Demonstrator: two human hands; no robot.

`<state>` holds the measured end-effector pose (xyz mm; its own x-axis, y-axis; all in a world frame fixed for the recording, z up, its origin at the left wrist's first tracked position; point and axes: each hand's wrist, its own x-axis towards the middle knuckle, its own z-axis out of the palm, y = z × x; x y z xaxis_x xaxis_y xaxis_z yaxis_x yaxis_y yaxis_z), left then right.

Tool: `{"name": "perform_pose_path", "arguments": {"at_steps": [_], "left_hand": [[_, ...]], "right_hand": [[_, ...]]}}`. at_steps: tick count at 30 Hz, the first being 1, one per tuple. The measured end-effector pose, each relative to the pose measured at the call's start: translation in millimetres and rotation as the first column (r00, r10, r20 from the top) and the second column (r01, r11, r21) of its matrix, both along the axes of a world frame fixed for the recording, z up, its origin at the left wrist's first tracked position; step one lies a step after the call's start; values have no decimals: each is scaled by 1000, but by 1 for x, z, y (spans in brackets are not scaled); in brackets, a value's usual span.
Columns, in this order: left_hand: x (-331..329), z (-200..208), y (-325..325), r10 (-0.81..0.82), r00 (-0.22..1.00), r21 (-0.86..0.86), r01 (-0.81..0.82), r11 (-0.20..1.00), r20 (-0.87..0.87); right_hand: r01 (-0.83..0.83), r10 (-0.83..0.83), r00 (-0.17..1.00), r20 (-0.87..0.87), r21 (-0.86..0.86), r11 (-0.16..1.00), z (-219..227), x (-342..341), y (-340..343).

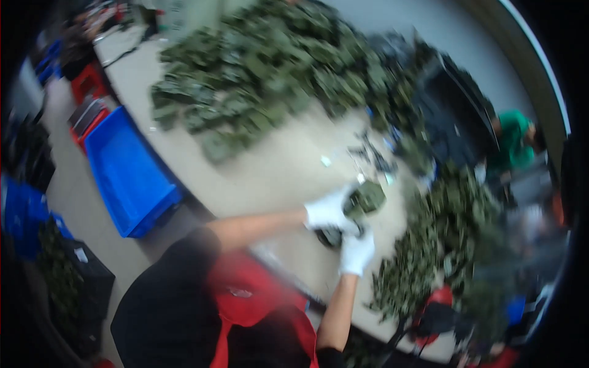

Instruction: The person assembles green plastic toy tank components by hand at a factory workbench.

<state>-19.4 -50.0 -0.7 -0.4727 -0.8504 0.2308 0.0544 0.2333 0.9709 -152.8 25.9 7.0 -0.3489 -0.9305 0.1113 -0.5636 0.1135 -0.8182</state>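
Both hands wear white gloves and meet above the near part of a pale table point(264, 178). My left hand point(331, 210) grips a rounded, olive-green piece point(370, 197) that looks soft, its kind unclear. Just below, my right hand point(358, 251) is closed at the piece's lower end, next to a dark part point(331, 236) of it or of something under it. Motion blur hides the exact finger positions. Small dark straps or scraps point(374, 156) lie beyond my hands.
A large heap of similar olive-green pieces point(264, 67) covers the table's far side. Another green heap point(442, 227) lies to the right, with a black bin point(457, 113) behind it. A blue tub point(129, 172) stands left of the table. A person in green point(514, 141) is at far right.
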Motion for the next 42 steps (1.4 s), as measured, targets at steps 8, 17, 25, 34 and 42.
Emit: {"name": "perform_pose_path", "arguments": {"at_steps": [8,17,25,34,42], "left_hand": [[15,11,-4,-220,970,279,240,930,-100],[15,-2,-8,-176,885,414,367,833,-430],[35,-3,-7,-22,791,524,425,738,-612],[-12,5,32,-137,891,598,398,696,-433],[-12,-19,26,145,888,600,168,782,-437]], "right_hand": [[-190,218,972,-91,248,950,11,-38,-13],[-20,178,934,-309,453,891,46,-37,-42],[303,-152,756,-636,134,944,40,-87,-46],[400,-209,725,-656,153,904,34,-156,-36],[91,-89,996,19,-150,984,41,-31,9]]}}
